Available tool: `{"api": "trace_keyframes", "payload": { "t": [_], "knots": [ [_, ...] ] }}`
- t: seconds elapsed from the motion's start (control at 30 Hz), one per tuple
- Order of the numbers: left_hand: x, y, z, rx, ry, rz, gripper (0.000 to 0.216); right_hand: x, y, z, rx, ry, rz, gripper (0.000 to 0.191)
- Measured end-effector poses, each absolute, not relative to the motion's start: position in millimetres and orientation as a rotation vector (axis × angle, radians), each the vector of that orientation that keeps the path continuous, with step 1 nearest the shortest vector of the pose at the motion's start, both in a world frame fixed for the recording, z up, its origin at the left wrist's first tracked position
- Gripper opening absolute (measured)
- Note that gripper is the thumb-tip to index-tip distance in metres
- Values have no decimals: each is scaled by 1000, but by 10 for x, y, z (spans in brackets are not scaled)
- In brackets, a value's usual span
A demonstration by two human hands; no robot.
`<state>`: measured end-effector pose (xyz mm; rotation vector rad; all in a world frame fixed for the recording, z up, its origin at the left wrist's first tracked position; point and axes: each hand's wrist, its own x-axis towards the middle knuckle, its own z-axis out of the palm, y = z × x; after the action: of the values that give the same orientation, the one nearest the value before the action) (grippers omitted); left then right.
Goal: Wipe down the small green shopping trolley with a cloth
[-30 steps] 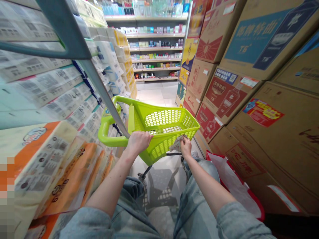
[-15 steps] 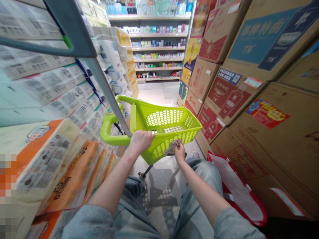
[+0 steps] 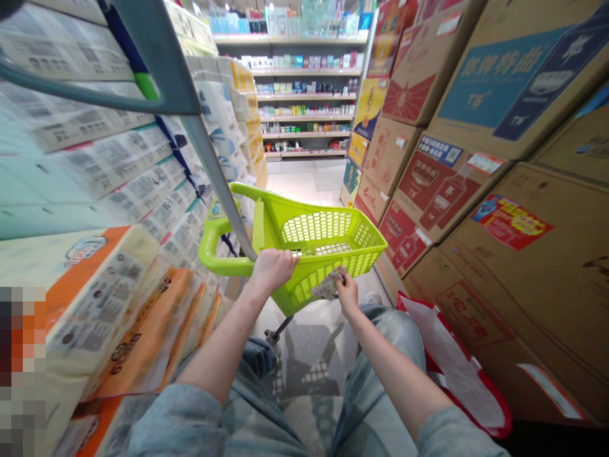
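Observation:
A lime-green plastic shopping cart [image 3: 266, 222] with a perforated basket stands in front of me, its inside showing no goods. My left hand [image 3: 273, 270] is closed over the near rim of the basket, close to where a grey metal pole [image 3: 223, 184] passes. Lower on the right, my right hand [image 3: 347, 293] pinches a crumpled, patterned cloth [image 3: 327, 284]. The cloth lies against the outer side of the basket's perforated wall. Part of the cloth is hidden behind the fingers.
Stacked cardboard cartons [image 3: 476, 184] line the right side, with a red-edged white bag [image 3: 457, 362] on the floor beside my knee. Packs of tissue paper [image 3: 128, 317] are piled at the left. Shelves of small goods [image 3: 309, 95] stand at the aisle's far end.
My right hand and the cloth have shifted slightly along the basket's side, and the cloth hangs a little more spread. My left hand keeps its grip on the rim. The view has turned slightly.

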<state>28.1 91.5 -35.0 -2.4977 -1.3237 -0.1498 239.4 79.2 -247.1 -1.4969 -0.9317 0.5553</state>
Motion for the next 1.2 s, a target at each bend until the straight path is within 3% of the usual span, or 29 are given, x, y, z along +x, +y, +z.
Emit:
{"api": "trace_keyframes", "payload": {
  "t": [0.17, 0.6, 1.2],
  "knots": [
    [298, 897, -354, -2498, -1334, -148, 42, 2266, 795, -2425, -1515, -934, 396, 45],
    [288, 899, -386, -2506, -1332, -201, 42, 1852, 673, -2453, -1580, -975, 368, 54],
    [290, 864, -363, -2529, -1369, -199, 43, 1762, 693, -2343, -1572, -965, 363, 46]
  ]
}}
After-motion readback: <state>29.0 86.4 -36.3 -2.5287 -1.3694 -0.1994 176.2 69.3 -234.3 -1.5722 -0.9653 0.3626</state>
